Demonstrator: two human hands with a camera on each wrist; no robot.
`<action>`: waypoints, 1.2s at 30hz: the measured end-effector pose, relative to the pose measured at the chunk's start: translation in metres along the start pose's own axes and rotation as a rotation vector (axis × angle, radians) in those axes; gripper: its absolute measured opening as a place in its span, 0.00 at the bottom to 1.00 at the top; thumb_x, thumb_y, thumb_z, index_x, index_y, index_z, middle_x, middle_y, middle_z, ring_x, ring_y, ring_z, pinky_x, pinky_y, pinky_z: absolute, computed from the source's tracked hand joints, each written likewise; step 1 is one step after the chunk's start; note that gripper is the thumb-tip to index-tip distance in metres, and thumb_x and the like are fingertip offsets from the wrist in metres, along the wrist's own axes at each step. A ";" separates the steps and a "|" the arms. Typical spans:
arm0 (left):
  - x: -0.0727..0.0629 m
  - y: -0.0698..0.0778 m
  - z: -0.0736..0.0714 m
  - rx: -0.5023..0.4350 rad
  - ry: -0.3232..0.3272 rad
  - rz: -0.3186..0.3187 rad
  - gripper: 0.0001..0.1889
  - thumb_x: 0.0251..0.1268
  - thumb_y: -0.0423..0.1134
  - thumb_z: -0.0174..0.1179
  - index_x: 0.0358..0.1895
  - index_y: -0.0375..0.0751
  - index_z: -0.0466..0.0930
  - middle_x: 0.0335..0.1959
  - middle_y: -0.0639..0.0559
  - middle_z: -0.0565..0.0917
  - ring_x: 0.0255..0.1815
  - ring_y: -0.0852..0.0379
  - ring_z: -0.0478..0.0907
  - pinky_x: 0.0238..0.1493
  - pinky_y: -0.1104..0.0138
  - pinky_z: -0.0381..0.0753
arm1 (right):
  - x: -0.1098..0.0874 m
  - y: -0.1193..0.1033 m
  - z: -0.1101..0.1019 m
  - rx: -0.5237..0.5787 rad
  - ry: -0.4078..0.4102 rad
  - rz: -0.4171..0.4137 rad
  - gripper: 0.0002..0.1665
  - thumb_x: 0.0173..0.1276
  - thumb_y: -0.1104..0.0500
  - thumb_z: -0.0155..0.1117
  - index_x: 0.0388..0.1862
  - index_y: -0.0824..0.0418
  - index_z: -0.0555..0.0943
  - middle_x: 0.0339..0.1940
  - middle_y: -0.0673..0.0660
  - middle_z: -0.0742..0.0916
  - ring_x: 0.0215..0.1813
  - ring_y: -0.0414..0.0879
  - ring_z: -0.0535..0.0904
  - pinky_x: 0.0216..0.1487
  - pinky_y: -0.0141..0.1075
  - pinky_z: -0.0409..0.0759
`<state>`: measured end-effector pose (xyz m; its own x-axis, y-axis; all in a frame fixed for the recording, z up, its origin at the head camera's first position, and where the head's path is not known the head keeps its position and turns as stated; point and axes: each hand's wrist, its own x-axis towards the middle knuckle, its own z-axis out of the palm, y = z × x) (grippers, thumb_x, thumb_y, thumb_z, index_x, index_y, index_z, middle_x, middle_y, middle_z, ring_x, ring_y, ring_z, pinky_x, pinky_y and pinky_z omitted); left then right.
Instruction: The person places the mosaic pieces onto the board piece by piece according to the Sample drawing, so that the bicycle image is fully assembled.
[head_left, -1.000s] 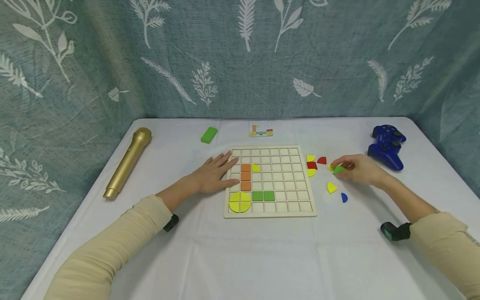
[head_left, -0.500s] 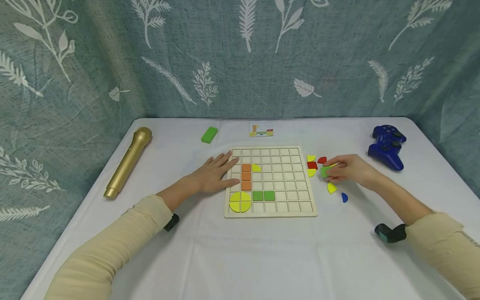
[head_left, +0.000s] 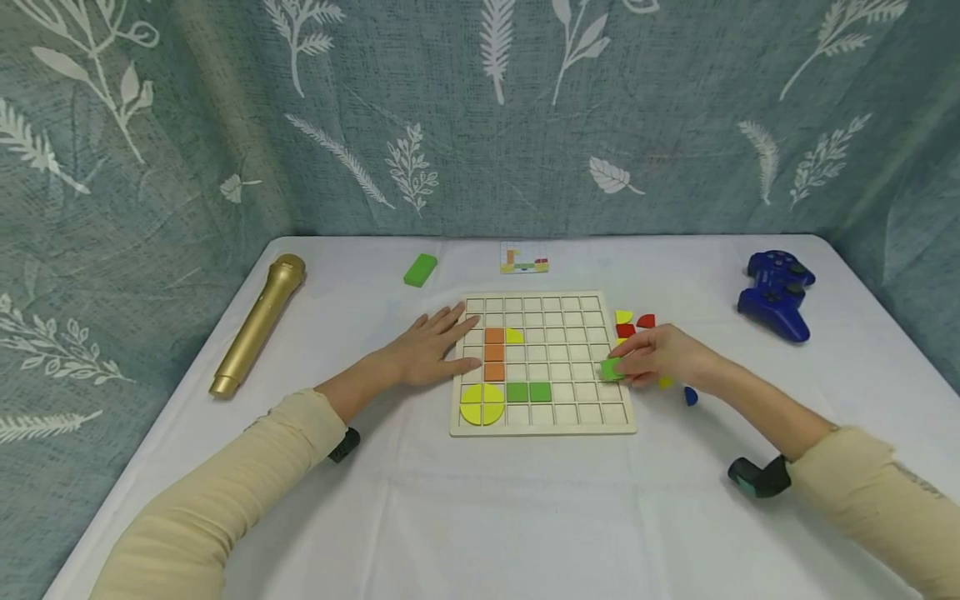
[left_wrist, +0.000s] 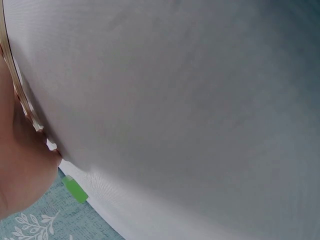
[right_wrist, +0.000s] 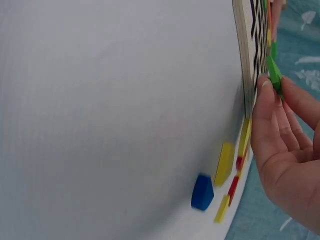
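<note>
My right hand [head_left: 667, 358] pinches a green square tile [head_left: 611, 369] between thumb and fingertips, over the right edge of the wooden grid board [head_left: 566, 362]. In the right wrist view the green tile [right_wrist: 274, 76] stands tilted between the fingertips. My left hand [head_left: 427, 350] lies flat with spread fingers on the board's left edge. On the board are orange squares [head_left: 494, 353] in a column, a yellow quarter-circle [head_left: 513, 336], a yellow disc of quarter pieces [head_left: 482, 404] and two green squares [head_left: 528, 392].
Right of the board lie yellow quarter pieces [head_left: 623, 317], red pieces [head_left: 646, 321] and a blue half-round piece [head_left: 691, 396]. Behind the board is a pattern card [head_left: 524, 257]. A green block [head_left: 420, 270], gold microphone [head_left: 258, 325] and blue game controller [head_left: 776, 296] stand farther out.
My right hand has carried the green tile leftward, from among the loose pieces to over the board's right edge. The left hand has stayed in place.
</note>
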<state>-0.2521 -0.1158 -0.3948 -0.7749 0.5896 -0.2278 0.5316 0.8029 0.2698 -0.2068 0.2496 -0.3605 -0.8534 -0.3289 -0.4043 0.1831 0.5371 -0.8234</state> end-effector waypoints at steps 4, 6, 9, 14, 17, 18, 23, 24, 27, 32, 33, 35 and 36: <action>0.000 -0.001 0.001 0.001 0.001 -0.006 0.41 0.69 0.68 0.39 0.78 0.52 0.39 0.77 0.48 0.35 0.76 0.47 0.33 0.71 0.49 0.35 | 0.003 -0.002 0.013 0.014 -0.010 0.004 0.21 0.64 0.61 0.68 0.52 0.72 0.79 0.37 0.58 0.87 0.35 0.47 0.84 0.40 0.37 0.83; 0.000 -0.001 0.001 0.000 0.000 -0.007 0.41 0.69 0.68 0.39 0.78 0.52 0.39 0.77 0.48 0.35 0.76 0.47 0.33 0.71 0.49 0.35 | 0.004 -0.003 0.018 0.029 -0.017 0.000 0.21 0.63 0.62 0.68 0.52 0.72 0.79 0.37 0.58 0.87 0.34 0.47 0.84 0.40 0.37 0.83; 0.000 0.000 0.000 -0.002 -0.002 -0.006 0.41 0.69 0.67 0.39 0.78 0.52 0.39 0.77 0.48 0.35 0.76 0.46 0.33 0.71 0.48 0.35 | 0.006 -0.005 0.026 0.051 -0.024 -0.018 0.19 0.63 0.63 0.68 0.51 0.72 0.78 0.37 0.59 0.87 0.34 0.48 0.84 0.40 0.37 0.83; -0.001 0.001 -0.002 0.000 -0.015 -0.012 0.41 0.69 0.68 0.39 0.78 0.52 0.39 0.77 0.48 0.34 0.76 0.46 0.32 0.71 0.49 0.35 | 0.009 -0.010 0.037 0.075 -0.028 -0.036 0.19 0.62 0.64 0.68 0.50 0.73 0.78 0.35 0.59 0.87 0.33 0.47 0.84 0.39 0.36 0.83; -0.001 0.002 -0.004 0.004 -0.028 -0.015 0.42 0.69 0.68 0.38 0.78 0.52 0.39 0.77 0.48 0.34 0.76 0.47 0.32 0.71 0.49 0.35 | 0.010 -0.012 0.043 0.081 -0.032 -0.034 0.19 0.62 0.64 0.68 0.50 0.73 0.79 0.35 0.59 0.87 0.33 0.47 0.84 0.39 0.37 0.83; -0.001 0.002 -0.004 0.006 -0.032 -0.015 0.42 0.69 0.69 0.39 0.78 0.52 0.39 0.77 0.48 0.34 0.76 0.47 0.32 0.71 0.49 0.35 | 0.010 -0.012 0.044 0.079 -0.033 -0.033 0.19 0.62 0.64 0.68 0.50 0.73 0.79 0.34 0.59 0.87 0.32 0.47 0.84 0.39 0.37 0.83; 0.000 0.003 -0.007 0.018 -0.047 -0.014 0.42 0.68 0.69 0.39 0.78 0.53 0.38 0.77 0.48 0.34 0.76 0.47 0.32 0.71 0.49 0.36 | 0.011 -0.011 0.051 0.067 -0.027 -0.052 0.17 0.62 0.64 0.69 0.47 0.72 0.80 0.31 0.58 0.86 0.31 0.48 0.84 0.38 0.37 0.83; 0.000 0.003 -0.007 0.019 -0.049 -0.014 0.42 0.68 0.69 0.39 0.78 0.53 0.38 0.77 0.48 0.34 0.76 0.47 0.32 0.71 0.49 0.35 | 0.011 -0.011 0.052 0.055 -0.022 -0.057 0.16 0.61 0.64 0.70 0.46 0.71 0.80 0.30 0.58 0.86 0.30 0.47 0.84 0.37 0.37 0.83; 0.001 0.002 -0.007 0.023 -0.050 -0.010 0.42 0.68 0.69 0.38 0.78 0.53 0.38 0.77 0.48 0.34 0.76 0.47 0.32 0.71 0.50 0.35 | 0.012 -0.012 0.055 0.014 -0.010 -0.076 0.15 0.61 0.63 0.70 0.44 0.70 0.81 0.28 0.57 0.85 0.29 0.47 0.83 0.36 0.37 0.83; 0.002 0.002 -0.007 0.031 -0.045 -0.001 0.42 0.68 0.69 0.38 0.78 0.53 0.38 0.77 0.48 0.34 0.76 0.48 0.32 0.71 0.50 0.35 | 0.012 -0.013 0.057 -0.035 0.014 -0.093 0.14 0.60 0.63 0.71 0.43 0.69 0.82 0.27 0.57 0.85 0.29 0.47 0.83 0.35 0.37 0.83; 0.003 0.002 -0.007 0.033 -0.044 0.000 0.42 0.68 0.69 0.38 0.78 0.53 0.38 0.77 0.48 0.34 0.76 0.48 0.32 0.71 0.50 0.36 | 0.012 -0.013 0.057 -0.042 0.018 -0.095 0.14 0.60 0.63 0.71 0.43 0.69 0.83 0.28 0.56 0.85 0.29 0.47 0.83 0.35 0.37 0.83; 0.003 0.002 -0.008 0.036 -0.047 -0.001 0.42 0.68 0.69 0.38 0.78 0.53 0.38 0.77 0.49 0.34 0.76 0.48 0.32 0.72 0.50 0.36 | 0.012 -0.014 0.057 -0.052 0.018 -0.101 0.14 0.61 0.63 0.70 0.43 0.69 0.83 0.28 0.56 0.85 0.29 0.46 0.83 0.35 0.37 0.83; 0.003 0.002 -0.008 0.037 -0.048 -0.002 0.42 0.68 0.69 0.38 0.78 0.53 0.38 0.77 0.49 0.34 0.76 0.48 0.32 0.72 0.50 0.36 | 0.012 -0.014 0.057 -0.060 0.022 -0.103 0.13 0.61 0.63 0.70 0.43 0.69 0.83 0.29 0.56 0.86 0.29 0.46 0.82 0.35 0.37 0.83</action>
<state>-0.2562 -0.1130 -0.3876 -0.7591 0.5908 -0.2734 0.5428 0.8063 0.2350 -0.1918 0.1937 -0.3767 -0.8767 -0.3680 -0.3097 0.0651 0.5471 -0.8345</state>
